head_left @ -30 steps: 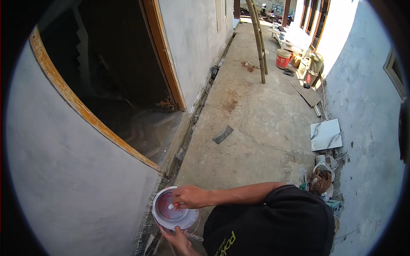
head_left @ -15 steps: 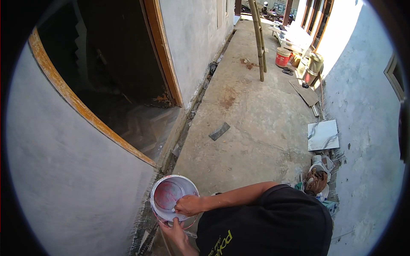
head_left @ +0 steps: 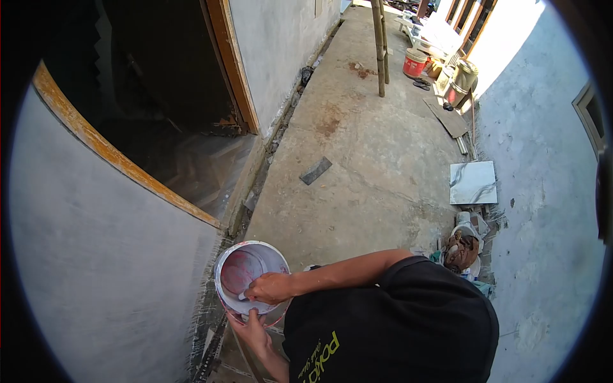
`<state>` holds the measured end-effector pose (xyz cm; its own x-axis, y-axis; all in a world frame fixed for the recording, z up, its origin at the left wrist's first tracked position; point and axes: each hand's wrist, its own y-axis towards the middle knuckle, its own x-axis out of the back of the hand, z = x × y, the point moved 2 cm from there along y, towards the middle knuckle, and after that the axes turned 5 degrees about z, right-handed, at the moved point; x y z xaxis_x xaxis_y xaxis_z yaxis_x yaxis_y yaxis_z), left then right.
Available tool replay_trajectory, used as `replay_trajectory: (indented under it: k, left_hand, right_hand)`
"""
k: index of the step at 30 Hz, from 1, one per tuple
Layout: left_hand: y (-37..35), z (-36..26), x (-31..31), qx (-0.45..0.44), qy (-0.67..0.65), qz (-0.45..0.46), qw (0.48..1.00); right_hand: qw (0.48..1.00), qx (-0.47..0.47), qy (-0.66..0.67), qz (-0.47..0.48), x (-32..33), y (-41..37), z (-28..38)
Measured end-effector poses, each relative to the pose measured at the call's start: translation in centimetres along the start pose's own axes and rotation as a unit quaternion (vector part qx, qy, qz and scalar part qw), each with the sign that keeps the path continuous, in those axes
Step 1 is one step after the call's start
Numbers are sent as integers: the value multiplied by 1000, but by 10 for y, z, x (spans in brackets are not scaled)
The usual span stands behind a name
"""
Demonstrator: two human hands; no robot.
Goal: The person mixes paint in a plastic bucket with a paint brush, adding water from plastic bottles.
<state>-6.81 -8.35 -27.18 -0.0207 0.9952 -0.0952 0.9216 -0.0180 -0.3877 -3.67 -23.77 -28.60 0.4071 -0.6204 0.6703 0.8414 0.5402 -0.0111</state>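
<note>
A white bucket point(head_left: 274, 258) with red-pink stains inside is close by the wall at the lower left, its mouth facing up toward me. My left hand point(head_left: 253, 330) grips the near side of its rim, thumb over the edge and fingers underneath. Reaching across in front of my body, my right hand point(head_left: 271, 288) is closed inside the bucket mouth. A small pale end point(head_left: 242, 295) pokes out beside its fingers; I cannot tell what that object is. The bucket's thin wire handle hangs on the near side, partly behind my hands.
On the concrete walkway point(head_left: 357, 147) lies a dark flat strip point(head_left: 316, 170). Bamboo poles point(head_left: 382, 51) stand farther ahead. Along the right wall are a marbled tile point(head_left: 473, 182), piled rubbish point(head_left: 462, 250) and a red bucket point(head_left: 415, 62). A doorway point(head_left: 159, 102) opens on the left.
The view has shifted slightly, so the surroundings sit higher and further left. Both hands stay at the bucket, the right one still closed inside it.
</note>
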Motion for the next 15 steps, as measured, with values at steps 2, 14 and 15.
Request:
replay_trajectory:
  k: [2,14,15]
  left_hand:
    - [-1,2,4,0,-23,-4,1000]
    - [-9,-4,-6,-28,-1,-20,999]
    - [-7,-1,-7,-38,0,-22,999]
  right_hand:
    - [1000,11,-3,6,3,-1,-5]
    - [991,-91,-90,-38,-3,-1,-29]
    - [993,-98,-58,-39,-3,-3,-24]
